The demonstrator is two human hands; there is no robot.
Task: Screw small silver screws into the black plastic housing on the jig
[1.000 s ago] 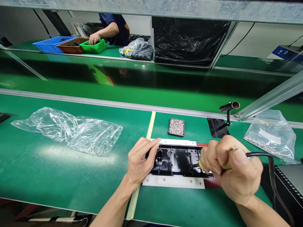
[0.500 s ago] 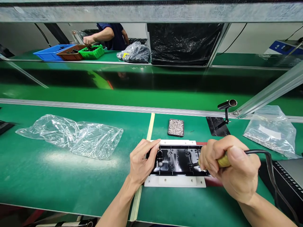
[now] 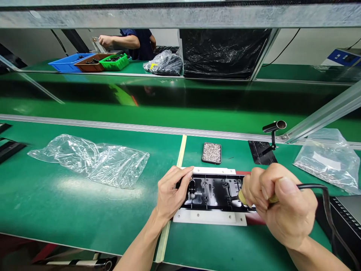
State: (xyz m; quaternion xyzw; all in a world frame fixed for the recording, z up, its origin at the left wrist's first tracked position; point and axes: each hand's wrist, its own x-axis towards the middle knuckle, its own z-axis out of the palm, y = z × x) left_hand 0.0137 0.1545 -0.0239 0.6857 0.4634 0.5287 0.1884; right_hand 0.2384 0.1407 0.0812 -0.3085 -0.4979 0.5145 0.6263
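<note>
A long black plastic panel (image 3: 216, 192) with moulded posts and ribs lies in a white holding fixture (image 3: 210, 217) on the green bench. At the panel's left end is my left hand (image 3: 173, 192), its thumb and fingers closed over the edge. My right hand (image 3: 282, 201) is wrapped round a corded tool with a yellow handle (image 3: 241, 197). The tool's dark tip reaches into the panel's right half; its exact contact is too small to tell. A black cord (image 3: 313, 186) runs back from the fist. The panel's right end is hidden behind this hand.
Beyond the fixture sits a small tray of metal bits (image 3: 211, 153). A black camera-like tube on a stand (image 3: 273, 130) and a clear bag of small parts (image 3: 328, 162) are right. Left lies a crumpled plastic bag (image 3: 93, 160). A co-worker's arm (image 3: 121, 40) is above coloured bins (image 3: 115, 62).
My view has shifted slightly. Both hands keep their grips, with the tool tip still at the panel's right half. The co-worker's hand has moved up and away from the green bin.
</note>
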